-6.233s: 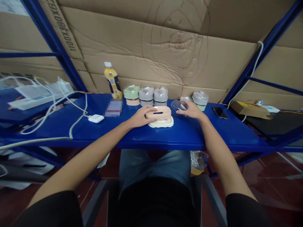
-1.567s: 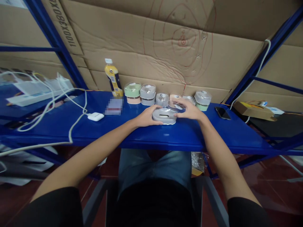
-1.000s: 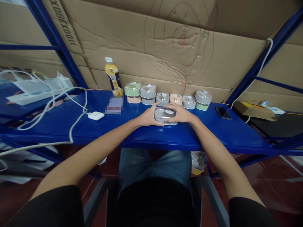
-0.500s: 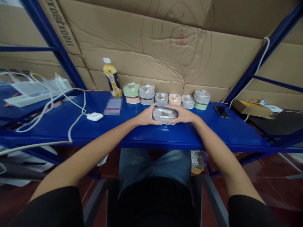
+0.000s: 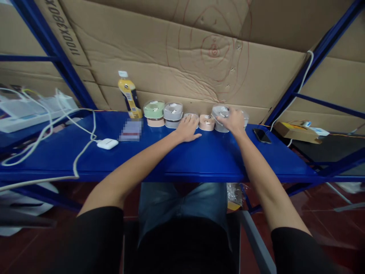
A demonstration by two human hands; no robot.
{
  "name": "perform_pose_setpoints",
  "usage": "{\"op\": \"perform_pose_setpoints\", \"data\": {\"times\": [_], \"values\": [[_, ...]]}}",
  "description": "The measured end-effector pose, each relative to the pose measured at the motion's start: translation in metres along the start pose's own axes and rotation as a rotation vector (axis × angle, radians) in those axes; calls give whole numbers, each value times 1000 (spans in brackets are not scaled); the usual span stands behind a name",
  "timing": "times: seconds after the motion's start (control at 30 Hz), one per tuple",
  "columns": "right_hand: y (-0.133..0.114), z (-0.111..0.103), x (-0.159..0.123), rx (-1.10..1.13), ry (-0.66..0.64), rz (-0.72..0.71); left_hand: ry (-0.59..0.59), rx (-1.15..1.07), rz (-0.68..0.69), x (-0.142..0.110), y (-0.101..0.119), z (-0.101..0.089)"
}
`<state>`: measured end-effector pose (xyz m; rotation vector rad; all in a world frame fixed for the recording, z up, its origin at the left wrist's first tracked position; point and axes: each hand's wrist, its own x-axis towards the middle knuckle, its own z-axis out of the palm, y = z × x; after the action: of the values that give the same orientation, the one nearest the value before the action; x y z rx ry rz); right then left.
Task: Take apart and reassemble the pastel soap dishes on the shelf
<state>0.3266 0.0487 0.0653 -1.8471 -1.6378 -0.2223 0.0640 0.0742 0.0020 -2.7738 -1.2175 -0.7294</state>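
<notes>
My right hand (image 5: pixel 234 121) has its fingers around the right side of a grey lidded box (image 5: pixel 220 111), which is on top of another grey box (image 5: pixel 220 127) in the row. My left hand (image 5: pixel 187 128) lies over a small box (image 5: pixel 193 116), its fingers spread on the lid and its thumb stretched out to the right; the fingers cover much of that box. Between my hands is a single peach box (image 5: pixel 207 122). Left of my left hand are a grey stack (image 5: pixel 173 112) and a green box (image 5: pixel 154 110) on a peach one. My right hand partly hides the rightmost stack (image 5: pixel 245 117).
A yellow-labelled bottle (image 5: pixel 129 95) stands behind a blurred packet (image 5: pixel 131 130). A white case (image 5: pixel 107 143) lies beside loose cables on the left. At the right are a phone (image 5: pixel 262 135) and an open cardboard box (image 5: pixel 298 132). Cardboard (image 5: pixel 137 45) walls the back of the blue table (image 5: pixel 196 160).
The grey box that both hands held near the front has moved back and right onto the row. My left hand has let go of it and now rests on a small box.
</notes>
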Motion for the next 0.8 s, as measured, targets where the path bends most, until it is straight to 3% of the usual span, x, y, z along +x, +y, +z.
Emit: {"op": "perform_pose_setpoints", "data": {"times": [0.17, 0.37, 0.5, 0.63, 0.73, 0.8], "values": [[-15, 34, 12, -108, 90, 101, 31, 17, -25, -1, 4, 18], [-10, 57, 13, -75, 130, 136, 135, 53, -38, -34, 26, 1], [-12, 54, 6, -43, 129, 113, 245, 61, -189, -46, 37, -2], [-22, 38, -2, -65, 168, 92, 273, 35, -287, -50, 21, 2], [-33, 23, -13, -35, 154, -68, 172, -37, -229, -55, 2, -3], [-41, 18, -25, 76, 42, -286, 82, -125, -96, -61, -7, -12]]}}
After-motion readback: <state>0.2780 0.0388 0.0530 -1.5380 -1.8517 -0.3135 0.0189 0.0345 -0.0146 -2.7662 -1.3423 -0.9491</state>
